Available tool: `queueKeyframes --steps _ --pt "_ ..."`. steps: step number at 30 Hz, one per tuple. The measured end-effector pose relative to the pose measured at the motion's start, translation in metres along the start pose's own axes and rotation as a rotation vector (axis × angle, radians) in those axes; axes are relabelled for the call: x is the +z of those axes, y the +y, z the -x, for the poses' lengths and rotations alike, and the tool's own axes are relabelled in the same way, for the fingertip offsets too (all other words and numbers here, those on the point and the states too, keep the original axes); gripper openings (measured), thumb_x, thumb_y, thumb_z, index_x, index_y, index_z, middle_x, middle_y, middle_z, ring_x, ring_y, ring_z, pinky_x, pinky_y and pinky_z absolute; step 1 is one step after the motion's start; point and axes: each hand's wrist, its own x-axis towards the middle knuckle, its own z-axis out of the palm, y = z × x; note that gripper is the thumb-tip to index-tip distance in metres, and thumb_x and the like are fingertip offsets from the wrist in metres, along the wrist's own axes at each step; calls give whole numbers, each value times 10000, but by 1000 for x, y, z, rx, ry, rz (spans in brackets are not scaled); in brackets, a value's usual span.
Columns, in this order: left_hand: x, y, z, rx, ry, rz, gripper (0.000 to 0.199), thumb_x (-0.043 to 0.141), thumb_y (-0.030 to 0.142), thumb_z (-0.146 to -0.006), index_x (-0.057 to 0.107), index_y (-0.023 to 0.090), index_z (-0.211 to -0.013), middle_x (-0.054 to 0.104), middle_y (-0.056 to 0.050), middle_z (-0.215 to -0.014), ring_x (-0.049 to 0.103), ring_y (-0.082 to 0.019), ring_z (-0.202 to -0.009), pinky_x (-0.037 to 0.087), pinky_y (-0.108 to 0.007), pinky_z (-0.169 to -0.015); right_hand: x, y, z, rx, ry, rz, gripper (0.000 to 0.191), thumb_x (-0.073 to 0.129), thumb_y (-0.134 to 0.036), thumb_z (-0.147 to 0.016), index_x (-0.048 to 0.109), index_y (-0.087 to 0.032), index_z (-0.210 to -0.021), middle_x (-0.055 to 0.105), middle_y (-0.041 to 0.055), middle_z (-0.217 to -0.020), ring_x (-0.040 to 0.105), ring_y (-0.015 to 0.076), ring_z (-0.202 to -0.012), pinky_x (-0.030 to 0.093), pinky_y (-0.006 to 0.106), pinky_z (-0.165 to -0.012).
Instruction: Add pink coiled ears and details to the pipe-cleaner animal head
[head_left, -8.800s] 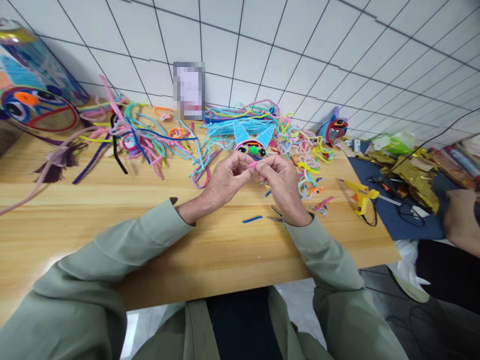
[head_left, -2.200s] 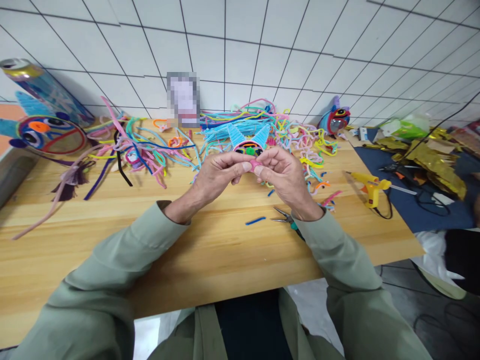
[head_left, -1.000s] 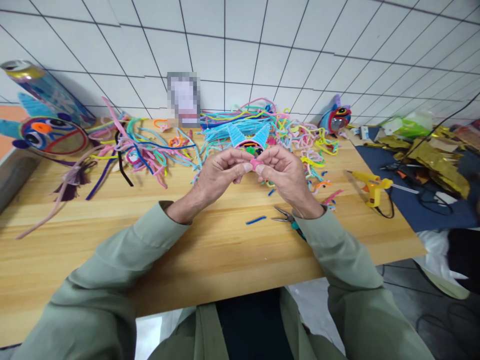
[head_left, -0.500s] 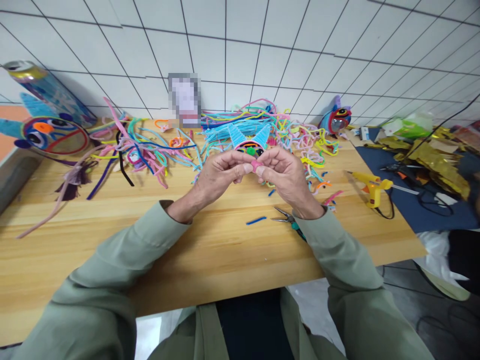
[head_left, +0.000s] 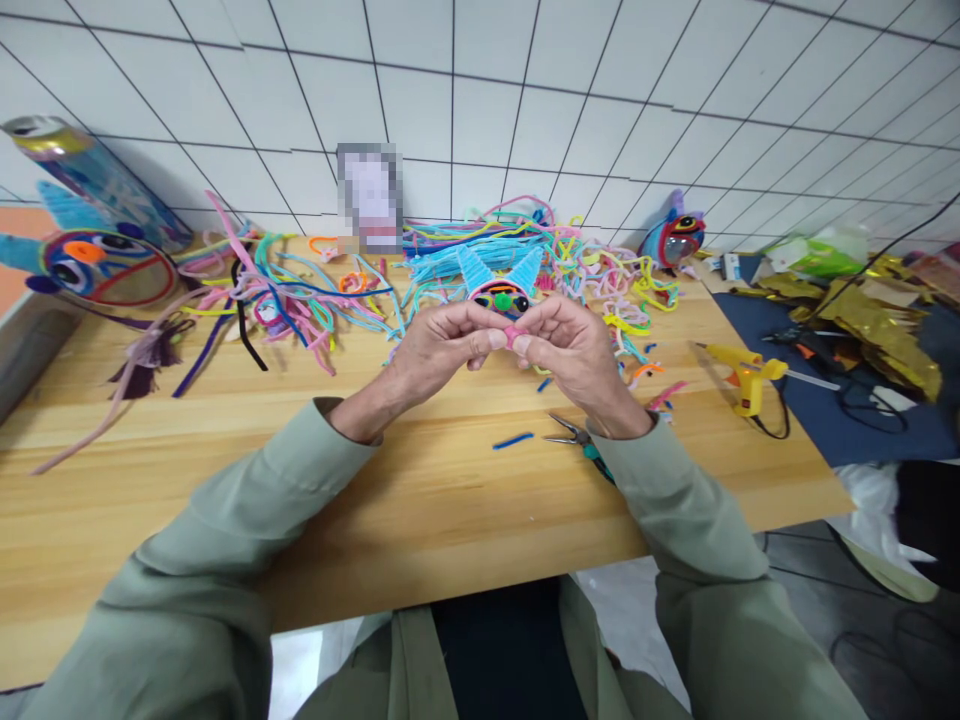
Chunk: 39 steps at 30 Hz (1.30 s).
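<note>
My left hand (head_left: 450,345) and my right hand (head_left: 566,350) meet over the middle of the table. Both pinch a small pink pipe cleaner piece (head_left: 513,334) between thumbs and fingertips, which cover most of it. Just behind the fingers is a pipe cleaner animal face (head_left: 504,300) with light blue ears, a green nose and dark eyes. Its lower part is hidden by my hands. Pliers (head_left: 576,434) with green handles lie by my right wrist, partly under the sleeve. A short blue pipe cleaner piece (head_left: 513,441) rests to their left.
A heap of colourful pipe cleaners (head_left: 480,255) lines the wall. At left are a loose bunch (head_left: 300,290), another animal face (head_left: 105,268) and a tall can (head_left: 97,180). A small figure (head_left: 675,242) stands at back right. Nearer lies a yellow glue gun (head_left: 746,375).
The fingertips have shifted very slightly around the pink piece, and a little more of the face behind shows. Otherwise the hands and table things keep their places.
</note>
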Motion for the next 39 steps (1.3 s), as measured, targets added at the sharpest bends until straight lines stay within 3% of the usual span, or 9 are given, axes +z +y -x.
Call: queueKeyframes --steps 10,28,39 --pt "5 -1 -1 39 35 44 397 1018 491 -788 802 182 -913 766 -8 -754 598 -86 -580 468 -190 -521 -1 3 -1 -33 23 2 411 966 -542 -823 724 -222 -915 720 -33 -756 602 95 -582 524 239 -560" --pt "8 -3 1 139 32 40 331 988 445 -841 795 197 -944 713 13 -738 575 -75 -561 471 -180 -497 0 6 1 -5 34 -20 373 960 -509 -826 737 -227 -927 739 -22 -783 614 101 -603 550 235 -560" --pt "7 1 0 101 -5 -1 369 973 499 -848 786 190 -922 697 14 -687 561 -86 -553 463 -195 -502 1 6 0 -3 26 -32 413 973 -543 -809 729 -226 -913 729 -33 -749 603 97 -578 562 239 -566"
